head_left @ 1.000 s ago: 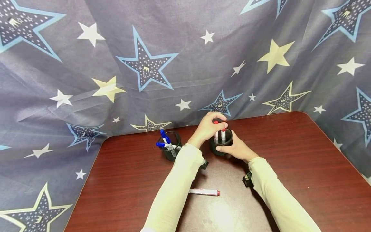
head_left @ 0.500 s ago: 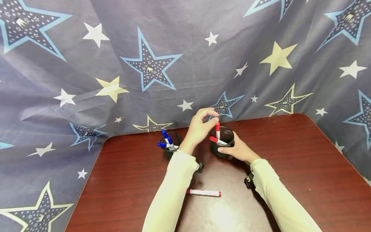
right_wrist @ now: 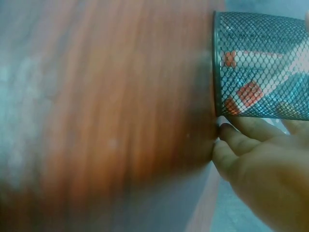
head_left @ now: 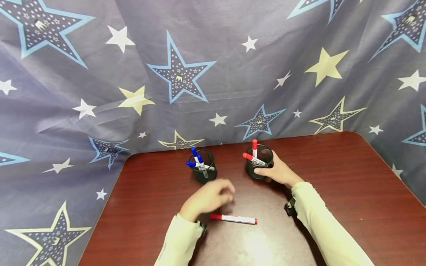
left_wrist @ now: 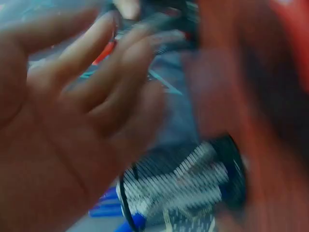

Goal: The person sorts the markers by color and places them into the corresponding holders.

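Observation:
In the head view my right hand (head_left: 281,171) grips the side of a black mesh pen cup (head_left: 254,173), thumb in front. Two red-capped markers stand in that cup, one upright marker (head_left: 254,147) and one leaning marker (head_left: 253,159). The right wrist view shows my fingers (right_wrist: 241,140) along the mesh wall. My left hand (head_left: 209,197) is blurred over the table, fingers loosely bent and holding nothing. Close in front of it a red marker with a white barrel (head_left: 237,219) lies on the table. In the left wrist view the left palm (left_wrist: 63,145) shows bare.
Left of the gripped cup stands a second black mesh pen cup (head_left: 206,176) with several blue-capped markers (head_left: 199,159). The brown wood-grain table (head_left: 139,214) ends at a star-patterned cloth (head_left: 219,88) behind it.
My left hand has left the right cup after releasing a red marker in it, and moved down and left toward the lying marker. The right hand has kept its grip.

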